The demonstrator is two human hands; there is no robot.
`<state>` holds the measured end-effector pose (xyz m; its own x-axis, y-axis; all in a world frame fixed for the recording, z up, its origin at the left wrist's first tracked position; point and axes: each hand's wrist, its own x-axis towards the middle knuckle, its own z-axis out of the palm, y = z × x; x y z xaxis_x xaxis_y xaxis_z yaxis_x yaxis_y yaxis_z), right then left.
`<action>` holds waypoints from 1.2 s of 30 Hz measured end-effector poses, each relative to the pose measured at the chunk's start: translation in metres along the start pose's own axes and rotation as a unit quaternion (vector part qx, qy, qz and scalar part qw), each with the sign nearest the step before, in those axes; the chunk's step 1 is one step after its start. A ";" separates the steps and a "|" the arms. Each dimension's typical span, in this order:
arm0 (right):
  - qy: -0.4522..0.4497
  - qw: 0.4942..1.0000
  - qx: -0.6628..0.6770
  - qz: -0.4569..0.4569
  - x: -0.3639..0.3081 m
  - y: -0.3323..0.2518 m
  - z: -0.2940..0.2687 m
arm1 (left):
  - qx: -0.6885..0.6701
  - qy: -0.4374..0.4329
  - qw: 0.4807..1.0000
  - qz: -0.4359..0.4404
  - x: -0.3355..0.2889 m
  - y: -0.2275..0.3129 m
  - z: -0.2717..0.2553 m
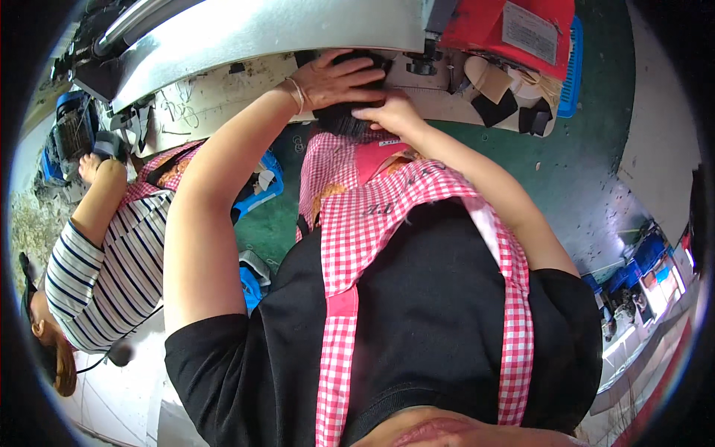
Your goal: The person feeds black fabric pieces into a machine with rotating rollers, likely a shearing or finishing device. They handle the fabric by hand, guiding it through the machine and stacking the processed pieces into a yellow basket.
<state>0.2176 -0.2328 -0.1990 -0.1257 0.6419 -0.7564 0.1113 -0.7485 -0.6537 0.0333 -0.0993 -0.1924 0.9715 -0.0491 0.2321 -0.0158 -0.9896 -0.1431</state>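
Note:
My left hand [339, 82] lies across a black ribbed fabric piece [344, 121], its fingers stretched out and apart on top. Beside it, my right hand [392, 114] grips the right side of the same piece, thumb on the near face and the other fingers mostly hidden. The black piece sits at the near edge of a pale worktop [447, 106], just under the front of a large light-grey machine body [275, 33]. Its far end is hidden by my left hand and the machine.
Right of my hands lie black and tan scraps [495, 106] on the worktop, below a red box [514, 33]. A blue basket [571, 71] stands beyond. At left, a co-worker in a striped shirt [112, 261] works at another machine. Another blue basket [264, 190] is between us.

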 end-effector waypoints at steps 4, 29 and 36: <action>0.045 0.995 0.088 0.033 -0.004 -0.019 0.002 | -0.037 -0.025 0.996 -0.080 -0.018 -0.006 -0.023; 0.021 0.990 0.079 0.115 0.021 -0.029 0.012 | -0.462 0.035 0.721 -0.516 -0.058 0.035 -0.009; 0.028 0.991 0.046 0.125 0.012 -0.051 0.015 | -0.484 0.028 0.720 -0.497 -0.063 0.034 -0.007</action>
<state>0.1957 -0.1897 -0.1745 -0.0513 0.4403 -0.8964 0.0416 -0.8958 -0.4424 -0.0298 -0.1306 -0.2046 0.6070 0.7688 -0.2010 0.4963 -0.1692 0.8515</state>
